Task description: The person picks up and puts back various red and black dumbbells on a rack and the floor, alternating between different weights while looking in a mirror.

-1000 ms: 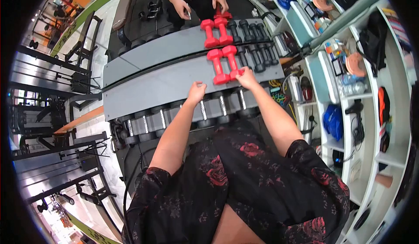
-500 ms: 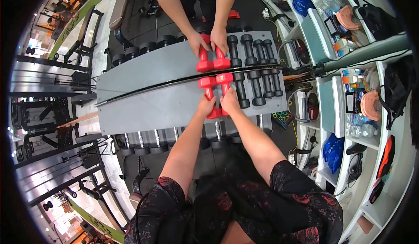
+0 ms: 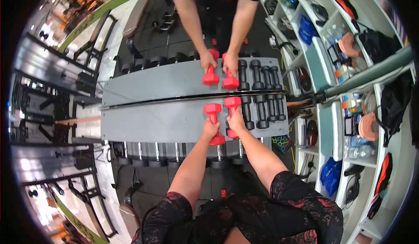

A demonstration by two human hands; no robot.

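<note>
My left hand point(image 3: 211, 128) is closed around the handle of a red dumbbell point(image 3: 212, 108), whose far head points toward the mirror. Beside it, my right hand point(image 3: 236, 122) grips a second red dumbbell point(image 3: 232, 102), its far head a little closer to the mirror. A narrow gap separates the two weights. Both are over the grey shelf top point(image 3: 152, 124), with the left one's near head overlapping the front edge in this view. Just right of my right hand, several black dumbbells point(image 3: 261, 113) lie side by side on the shelf.
A mirror point(image 3: 148, 84) behind the shelf reflects my arms and the dumbbells. Larger dumbbells point(image 3: 176, 160) with chrome handles sit on a lower tier in front. White shelving point(image 3: 325, 128) with bottles and bags stands at right. Gym machines point(image 3: 56, 161) are at left.
Both red dumbbells have come back from the mirror, the left one farther. The gap between them has widened. The shelf now appears lower in view.
</note>
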